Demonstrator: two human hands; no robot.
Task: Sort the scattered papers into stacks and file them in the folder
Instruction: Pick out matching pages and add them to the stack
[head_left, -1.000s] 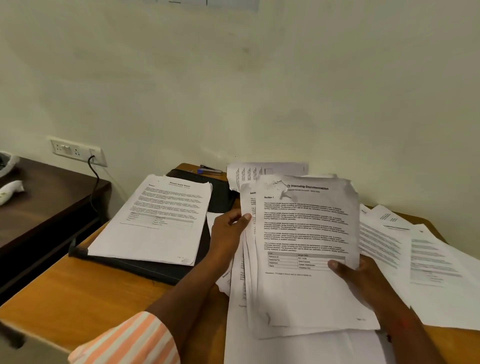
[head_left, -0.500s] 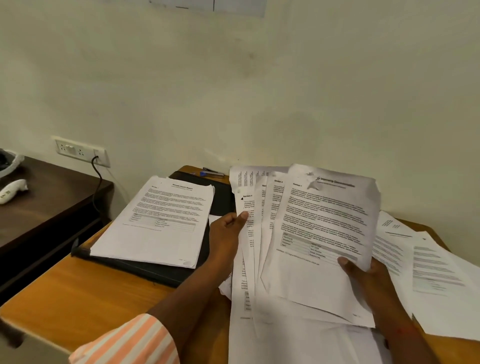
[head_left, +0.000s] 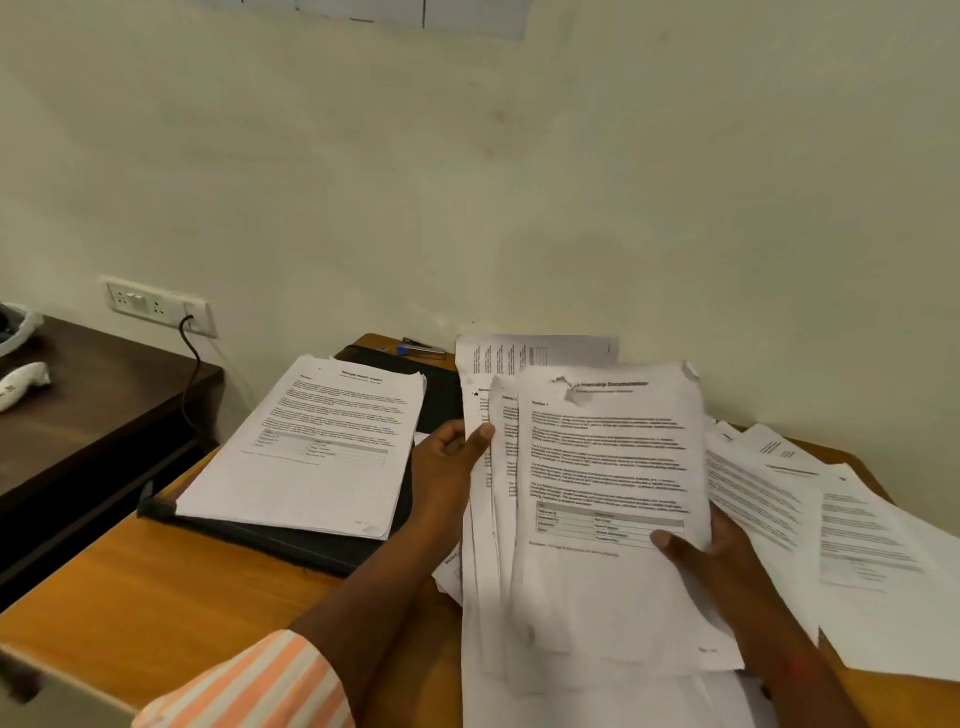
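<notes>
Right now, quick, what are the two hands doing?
Left hand: grips the left edge of the fanned papers.
Right hand: pinches the same papers at the lower right, thumb on top.

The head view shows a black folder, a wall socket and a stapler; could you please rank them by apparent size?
1. black folder, largest, though a paper stack covers much of it.
2. wall socket.
3. stapler, smallest; it lies far back by the wall, so its real size is unsure.

Two hands (head_left: 449, 467) (head_left: 717, 556), one folder (head_left: 291, 545), one stapler (head_left: 423, 349), uncounted papers (head_left: 613, 457)
</notes>
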